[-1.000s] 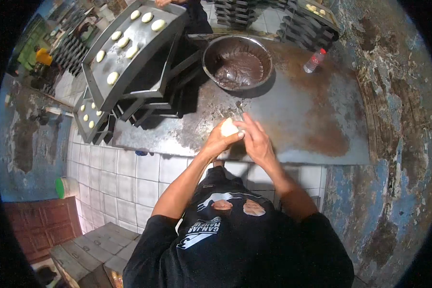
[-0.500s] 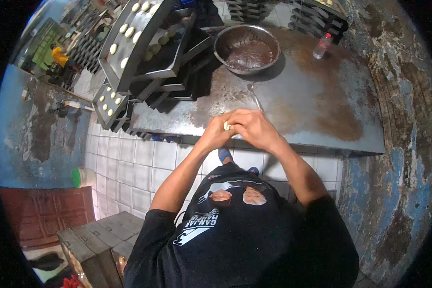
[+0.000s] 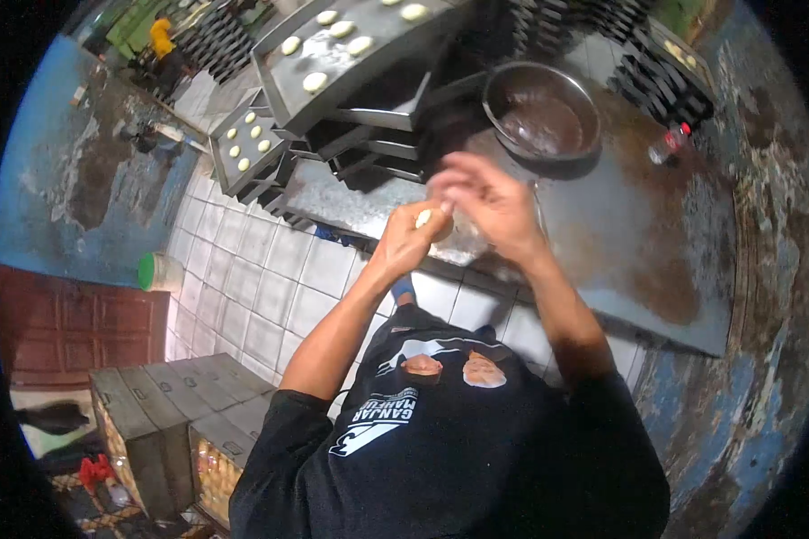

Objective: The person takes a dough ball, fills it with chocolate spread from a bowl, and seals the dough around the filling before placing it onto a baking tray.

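My left hand (image 3: 404, 238) is closed round a small piece of pale dough (image 3: 423, 218), part of which shows at the thumb side. Close beside it, my right hand (image 3: 494, 205) has its fingers stretched out and a little blurred, their tips near the left fist. Both hands are over the front edge of the metal table (image 3: 638, 242). Beyond them stands a steel bowl (image 3: 587, 148) with brown paste (image 3: 544, 126) in it. To the left, a stack of metal trays is topped by a tray (image 3: 328, 67) bearing several pale dough balls (image 3: 342, 29).
A lower tray (image 3: 229, 166) of dough balls is at the left. A red-capped bottle (image 3: 670, 144) stands near the right wall. More stacked trays (image 3: 661, 85) are at the back. Metal tins (image 3: 153, 395) sit at lower left. Another person (image 3: 162, 40) is far off.
My right hand has drawn away from the left and its fingers have opened. The left stays closed on the dough. The whole view has turned, shifting the bowl and trays to the right.
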Motion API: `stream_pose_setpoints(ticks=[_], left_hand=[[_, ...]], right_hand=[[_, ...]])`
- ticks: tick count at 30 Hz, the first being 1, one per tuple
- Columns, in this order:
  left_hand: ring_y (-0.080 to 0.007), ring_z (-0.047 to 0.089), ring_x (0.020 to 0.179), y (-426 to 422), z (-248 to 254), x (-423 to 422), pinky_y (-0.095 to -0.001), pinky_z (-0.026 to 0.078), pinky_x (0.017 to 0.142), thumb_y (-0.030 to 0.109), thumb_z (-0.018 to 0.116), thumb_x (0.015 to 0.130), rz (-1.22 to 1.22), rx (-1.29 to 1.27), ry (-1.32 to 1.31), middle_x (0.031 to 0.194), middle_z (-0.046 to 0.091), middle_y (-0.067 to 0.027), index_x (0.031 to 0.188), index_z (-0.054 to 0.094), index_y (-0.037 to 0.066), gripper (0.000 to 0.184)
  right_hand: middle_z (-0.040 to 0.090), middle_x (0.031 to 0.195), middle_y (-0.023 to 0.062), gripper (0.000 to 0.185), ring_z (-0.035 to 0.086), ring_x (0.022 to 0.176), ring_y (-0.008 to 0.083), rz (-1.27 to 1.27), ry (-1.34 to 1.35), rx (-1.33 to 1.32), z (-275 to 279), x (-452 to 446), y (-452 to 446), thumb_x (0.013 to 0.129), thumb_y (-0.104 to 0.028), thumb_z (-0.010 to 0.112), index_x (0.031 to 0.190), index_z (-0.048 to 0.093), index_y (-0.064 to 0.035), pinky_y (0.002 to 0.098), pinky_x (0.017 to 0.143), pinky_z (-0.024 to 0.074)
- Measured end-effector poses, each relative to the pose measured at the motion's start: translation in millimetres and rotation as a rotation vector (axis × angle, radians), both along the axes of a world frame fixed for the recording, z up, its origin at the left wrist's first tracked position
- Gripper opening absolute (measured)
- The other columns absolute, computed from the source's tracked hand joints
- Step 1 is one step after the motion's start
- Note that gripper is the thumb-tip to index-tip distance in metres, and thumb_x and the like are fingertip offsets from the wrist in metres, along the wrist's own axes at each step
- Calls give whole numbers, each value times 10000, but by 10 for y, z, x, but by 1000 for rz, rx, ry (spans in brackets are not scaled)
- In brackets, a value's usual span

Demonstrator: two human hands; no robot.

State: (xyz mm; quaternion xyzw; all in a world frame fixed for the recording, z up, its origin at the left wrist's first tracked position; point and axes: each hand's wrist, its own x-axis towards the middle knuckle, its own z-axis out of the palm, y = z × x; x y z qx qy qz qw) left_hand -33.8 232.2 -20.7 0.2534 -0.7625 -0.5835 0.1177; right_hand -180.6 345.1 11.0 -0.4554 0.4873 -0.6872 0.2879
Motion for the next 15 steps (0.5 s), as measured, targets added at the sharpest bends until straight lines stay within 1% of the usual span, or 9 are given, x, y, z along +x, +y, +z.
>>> stream_pose_setpoints(ticks=[2,3,5,6,8,9,11,13,15], left_hand=[[-140,605,1126,-212,303,35,-300,465,979,466,426,1086,35,207,71,1267,691,-123,1450,557,55,565],[-140,605,1126,-344,326,27,-300,465,979,466,426,1086,60,219,90,1267,691,-123,1450,557,55,565],[-210,417,1432,-608,280,29,-324,328,1150,546,359,1081,78,576,462,1581,426,-155,1568,361,30,709],[-210,417,1432,-776,237,85,-324,328,1150,546,359,1081,89,595,472,1581,426,-155,1568,361,30,709],[-257,160,1560,-1181,196,169,-355,175,1230,599,353,1058,-9,334,614,1688,200,-138,1610,228,27,805],[-278,203,1549,-1391,347,250,-387,182,1229,558,359,1074,43,60,625,1680,217,-165,1584,327,37,730],[-253,257,1527,-1840,476,419,-385,230,1212,483,382,1092,155,-51,660,1593,384,-208,1516,462,36,622],[-215,335,1467,-2291,590,536,-347,324,1147,436,435,1087,187,154,671,1568,423,-181,1528,425,16,609],[-177,414,1406,-2715,685,664,-308,419,1083,389,489,1083,225,372,674,1544,462,-153,1540,388,-3,611]], right_hand=[[697,1141,184,405,701,1042,257,-376,287,-82,-88,67,-217,929,-104,730,1278,584,40,347,890,563],[668,1182,186,460,672,1091,254,-364,536,-125,-42,133,-371,907,-155,765,1279,578,39,353,925,544],[586,1274,162,602,601,1158,230,-258,739,-109,-70,366,-701,848,-309,837,1261,567,38,349,972,504],[586,1274,162,602,601,1158,230,-242,749,-94,-138,486,-898,848,-309,837,1261,567,38,349,972,504],[604,1218,111,566,608,1095,201,-113,-77,-8,-209,673,-1388,865,-325,826,1223,576,34,323,941,505],[648,1059,38,465,616,926,117,-25,-287,36,131,867,-1605,938,-375,754,1174,607,-3,251,784,501],[657,973,12,420,603,840,87,153,-310,336,357,779,-1995,971,-386,707,1165,623,-23,221,709,468],[668,809,-35,353,548,652,27,367,-371,536,733,854,-2574,1019,-397,618,1140,661,-68,171,534,352],[706,904,1,297,616,719,55,339,-250,538,654,615,-3223,1000,-327,657,1126,658,-58,194,561,437]])
